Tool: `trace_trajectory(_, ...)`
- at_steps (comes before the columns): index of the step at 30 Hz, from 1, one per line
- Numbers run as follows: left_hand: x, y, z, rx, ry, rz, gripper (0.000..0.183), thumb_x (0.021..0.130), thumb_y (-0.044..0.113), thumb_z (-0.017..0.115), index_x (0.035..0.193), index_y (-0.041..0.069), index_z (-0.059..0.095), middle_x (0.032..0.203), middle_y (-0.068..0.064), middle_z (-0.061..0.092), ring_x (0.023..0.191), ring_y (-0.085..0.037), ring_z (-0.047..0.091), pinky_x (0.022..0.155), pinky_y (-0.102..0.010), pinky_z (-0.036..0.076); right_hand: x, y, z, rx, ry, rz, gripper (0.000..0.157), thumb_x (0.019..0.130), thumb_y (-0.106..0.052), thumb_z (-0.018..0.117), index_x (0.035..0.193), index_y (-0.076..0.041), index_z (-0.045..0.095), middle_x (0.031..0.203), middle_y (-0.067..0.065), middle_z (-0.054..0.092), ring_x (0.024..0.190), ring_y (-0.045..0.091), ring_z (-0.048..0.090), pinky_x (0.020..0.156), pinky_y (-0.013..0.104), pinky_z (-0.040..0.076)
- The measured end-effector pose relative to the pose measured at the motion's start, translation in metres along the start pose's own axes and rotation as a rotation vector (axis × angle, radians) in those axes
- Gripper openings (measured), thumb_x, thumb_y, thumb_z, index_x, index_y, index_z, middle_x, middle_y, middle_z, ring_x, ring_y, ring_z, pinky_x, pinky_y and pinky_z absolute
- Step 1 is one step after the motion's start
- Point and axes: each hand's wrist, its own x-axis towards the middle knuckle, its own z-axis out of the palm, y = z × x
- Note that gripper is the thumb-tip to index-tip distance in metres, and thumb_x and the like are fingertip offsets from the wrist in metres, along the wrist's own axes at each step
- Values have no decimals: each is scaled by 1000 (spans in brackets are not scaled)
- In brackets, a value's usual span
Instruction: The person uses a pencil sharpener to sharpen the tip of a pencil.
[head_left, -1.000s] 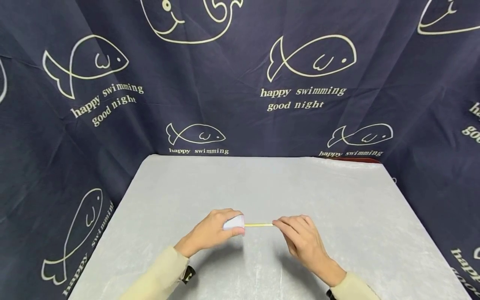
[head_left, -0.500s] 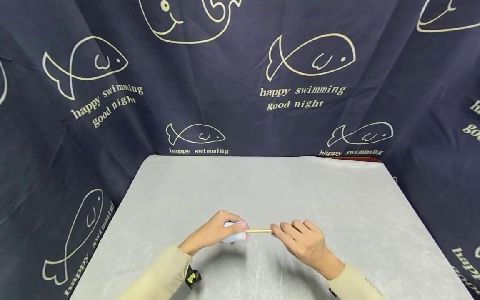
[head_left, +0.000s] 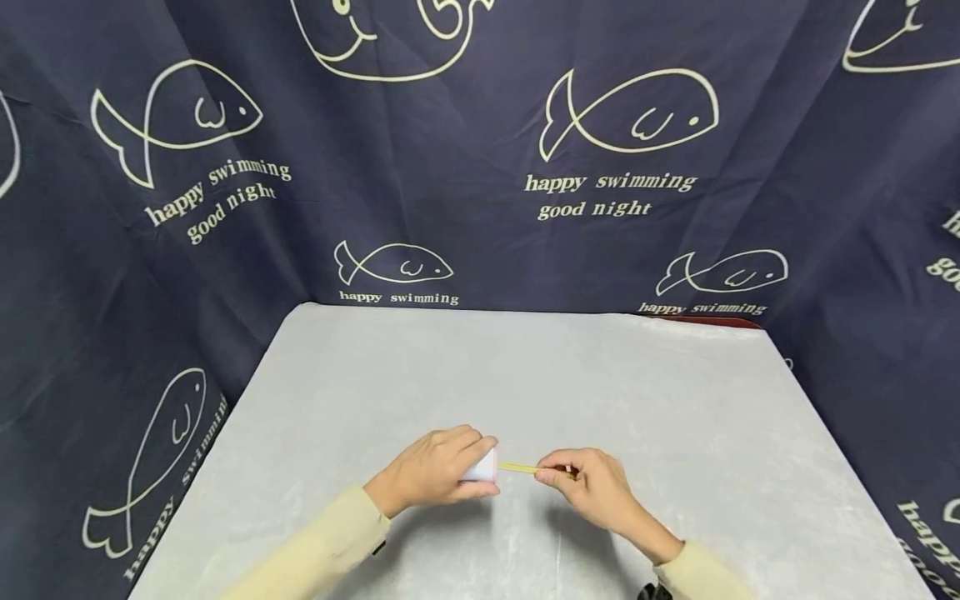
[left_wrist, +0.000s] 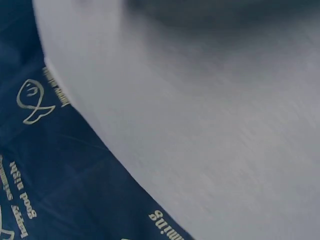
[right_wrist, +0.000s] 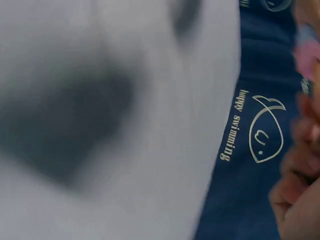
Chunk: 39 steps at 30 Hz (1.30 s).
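Slanting in from the near side of the bench (head_left: 480,375), both arms in cream sleeves (head_left: 315,542) are angling toward each other, and shadows are falling on the surface beneath them. The left hand (head_left: 429,468) is curling its fingers and thumb around a small white object (head_left: 481,469), whose pink rim is facing the bench's right edge. The right hand (head_left: 592,490) is pinching a thin yellow stick (head_left: 516,467) between thumb and forefinger. The stick is bridging the gap between the hands, its left end meeting the pink rim; whether it is going inside, I cannot tell. Both things are hanging above the bench, well apart from its far edge, about midway between its left and right edges.
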Motion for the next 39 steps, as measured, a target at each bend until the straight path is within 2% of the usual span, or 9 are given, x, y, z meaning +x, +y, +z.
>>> trace_trajectory(3, -2, 1, 4, 104, 54, 115, 49, 90, 47, 60, 103, 0, 62, 80, 1, 60, 64, -7, 53, 57, -14, 47, 0, -1, -4, 97, -147, 186, 12, 86, -28, 67, 82, -19, 74, 57, -11, 53, 47, -5, 34, 43, 18, 31)
trace_trajectory(5, -3, 3, 6, 134, 75, 144, 50, 84, 46, 67, 102, 0, 62, 80, 0, 61, 64, -8, 54, 58, -13, 48, 0, -1, -6, 105, -188, 214, 13, 87, -31, 67, 82, -20, 73, 57, -10, 52, 48, -4, 35, 43, 19, 32)
trace_trajectory(8, -4, 3, 8, 127, 60, 121, 52, 81, 47, 70, 104, 0, 62, 81, 1, 61, 65, -7, 55, 58, -14, 48, -4, -1, -5, 47, -153, 191, 9, 87, -32, 67, 85, -23, 70, 59, -14, 49, 48, -4, 35, 44, 18, 32)
trace_trajectory(16, -2, -6, 1, -45, 11, -99, 48, 87, 45, 64, 107, 2, 62, 83, 0, 61, 69, -8, 56, 61, -15, 49, -3, 5, 0, -265, 177, -181, 28, 73, -8, 78, 91, -21, 61, 75, -17, 59, 57, -6, 43, 48, 13, 35)
trace_trajectory(19, 0, -7, -1, -167, -22, -222, 44, 89, 43, 63, 107, 2, 63, 82, 0, 61, 67, -7, 55, 60, -14, 47, 0, 9, -1, -352, 280, -304, 13, 83, -13, 71, 94, -18, 66, 80, -11, 63, 63, 2, 54, 54, 17, 42)
trace_trajectory(21, 0, -8, -2, -266, -58, -322, 40, 89, 40, 64, 108, 5, 65, 82, 0, 62, 66, -6, 54, 58, -12, 45, 2, 12, -3, -386, 315, -365, 9, 92, -20, 62, 96, -16, 69, 83, -8, 65, 64, 6, 56, 57, 21, 44)
trace_trajectory(26, 2, -8, -6, -493, -133, -535, 29, 85, 29, 71, 108, 11, 67, 82, 1, 64, 66, -2, 50, 56, -13, 43, 7, 13, -8, -441, 361, -482, 30, 101, -26, 45, 98, -13, 71, 85, -6, 65, 67, 8, 55, 57, 23, 42)
trace_trajectory(33, 6, -9, -10, -685, -154, -632, 12, 87, 26, 69, 94, 16, 69, 80, 5, 67, 67, -4, 53, 58, -19, 47, 8, 12, -11, -487, 421, -591, 30, 101, -25, 46, 101, -7, 71, 81, -4, 66, 64, 10, 56, 54, 21, 37)
trace_trajectory(39, 10, -8, -13, -805, -236, -738, 6, 89, 28, 66, 87, 23, 69, 77, 2, 68, 67, -4, 53, 61, -23, 47, 13, 4, -16, -615, 515, -767, 26, 99, -13, 48, 89, -4, 70, 76, -1, 64, 58, 12, 55, 51, 19, 35)
